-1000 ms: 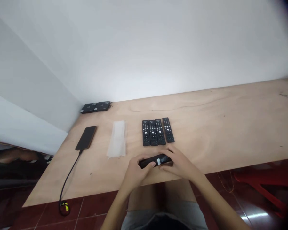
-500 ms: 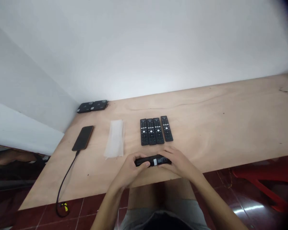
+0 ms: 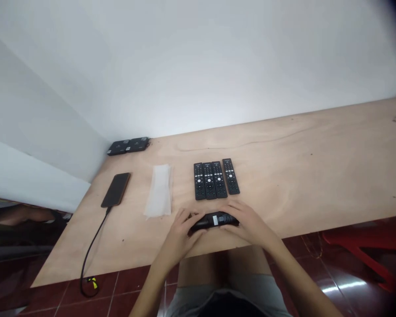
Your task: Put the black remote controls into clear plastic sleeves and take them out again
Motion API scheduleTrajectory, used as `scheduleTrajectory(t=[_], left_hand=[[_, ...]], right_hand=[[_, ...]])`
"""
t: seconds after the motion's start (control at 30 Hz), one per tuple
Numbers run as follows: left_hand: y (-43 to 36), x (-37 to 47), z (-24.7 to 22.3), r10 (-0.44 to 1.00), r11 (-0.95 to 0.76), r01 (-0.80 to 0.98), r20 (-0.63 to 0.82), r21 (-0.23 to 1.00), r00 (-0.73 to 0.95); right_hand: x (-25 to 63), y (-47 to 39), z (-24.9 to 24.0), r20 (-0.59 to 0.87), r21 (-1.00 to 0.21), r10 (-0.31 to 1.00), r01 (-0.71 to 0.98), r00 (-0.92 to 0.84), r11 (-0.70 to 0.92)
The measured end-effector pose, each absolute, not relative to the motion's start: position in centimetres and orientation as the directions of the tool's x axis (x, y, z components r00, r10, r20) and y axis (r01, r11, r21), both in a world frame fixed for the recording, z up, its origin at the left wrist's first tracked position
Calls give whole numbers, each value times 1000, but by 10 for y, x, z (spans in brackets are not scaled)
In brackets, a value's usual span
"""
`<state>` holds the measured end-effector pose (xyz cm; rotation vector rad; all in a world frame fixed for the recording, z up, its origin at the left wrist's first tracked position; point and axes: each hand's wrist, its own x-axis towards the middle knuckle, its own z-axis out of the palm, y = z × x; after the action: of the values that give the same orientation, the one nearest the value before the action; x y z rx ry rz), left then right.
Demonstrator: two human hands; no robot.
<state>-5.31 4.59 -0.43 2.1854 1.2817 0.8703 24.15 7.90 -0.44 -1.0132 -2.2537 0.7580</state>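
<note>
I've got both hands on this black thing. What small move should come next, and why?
Perhaps roll the black device over: your left hand and right hand are around opposite ends, its white label faces up, and its underside is out of view, whereas the four remotes lie buttons up.

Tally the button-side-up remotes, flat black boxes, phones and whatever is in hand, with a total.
Button-side-up remotes: 4
Flat black boxes: 2
Phone: 1
Labelled black device, between left hand and right hand: 1
Total: 8
</note>
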Motion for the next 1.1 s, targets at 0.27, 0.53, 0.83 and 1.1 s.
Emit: scheduleTrajectory(t=[0.27,0.53,0.83,1.1], left_hand=[[27,-78,-10,979,-194,352,158,915,129],[20,-85,-5,974,-224,182,216,957,64],[27,-68,2,935,-349,505,258,789,244],[38,-54,0,882,-468,581,313,665,351]], right_hand=[[245,78,0,256,-735,794,422,-551,530],[247,78,-1,244,-751,802,416,-546,512],[246,78,-2,268,-733,782,408,-563,545],[245,78,-5,269,-687,763,438,-588,580]])
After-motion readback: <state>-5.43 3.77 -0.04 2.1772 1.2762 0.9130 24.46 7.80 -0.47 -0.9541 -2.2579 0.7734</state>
